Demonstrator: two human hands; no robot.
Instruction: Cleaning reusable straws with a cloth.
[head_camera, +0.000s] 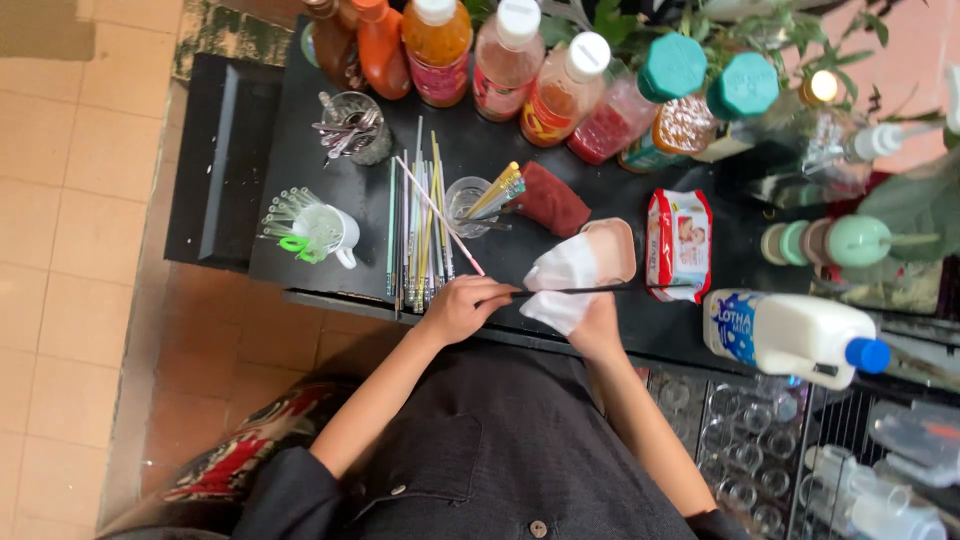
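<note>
My left hand pinches the near end of a thin dark straw that lies level over the front edge of the black table. Around the straw's middle my right hand grips a white wipe. The straw's far tip reaches a red and white pack of wet wipes. Several metal and coloured straws lie side by side just left of my hands. A small glass holds a few more.
A maroon cloth and a pink tub lie behind the wipe. A white mug of clear straws, a jar of spoons, a row of syrup bottles and a milk bottle stand around. Glasses fill a rack below right.
</note>
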